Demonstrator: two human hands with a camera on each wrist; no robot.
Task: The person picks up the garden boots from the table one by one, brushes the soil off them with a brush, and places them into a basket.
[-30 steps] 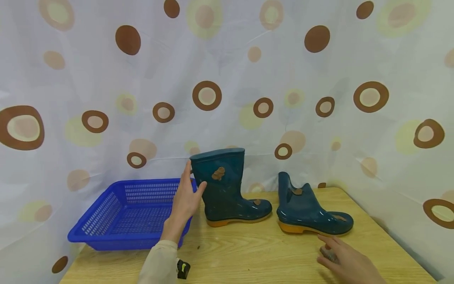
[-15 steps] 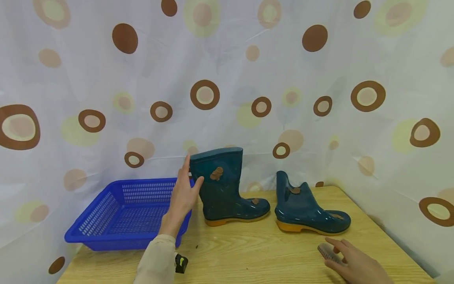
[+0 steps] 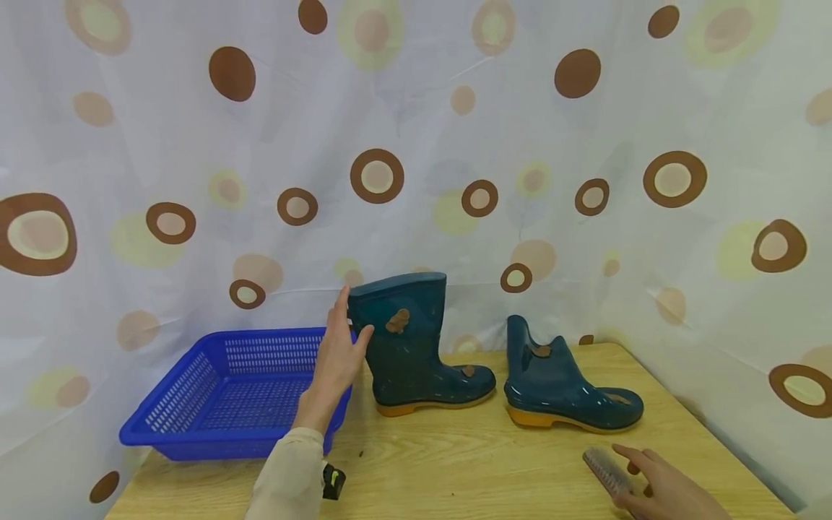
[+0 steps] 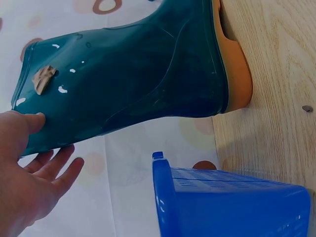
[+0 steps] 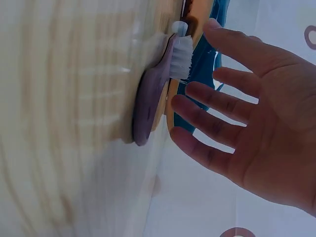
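Observation:
A dark green rain boot [image 3: 409, 361] stands on its sole, with brown patches on shaft and toe. My left hand [image 3: 338, 354] holds its shaft near the top back edge, thumb on the near side; in the left wrist view the other fingers lie along that edge, partly hidden. A second rain boot [image 3: 552, 386] stands to the right, its shaft top sagging. In front of it a scrub brush [image 3: 604, 468] lies on the table, pale bristles up. My right hand [image 3: 669, 484] hovers beside the brush, fingers spread; the right wrist view shows nothing in the palm [image 5: 276, 133].
A blue plastic basket [image 3: 214, 440] sits left of the first boot, behind my left forearm. A small black item [image 3: 334, 482] with a yellow-green mark shows beside the left sleeve. A spotted curtain [image 3: 416, 94] hangs behind the wooden table [image 3: 468, 462].
My right hand has drawn away to the right from above the brush, so more of the bristles shows. The left hand stays on the boot's shaft.

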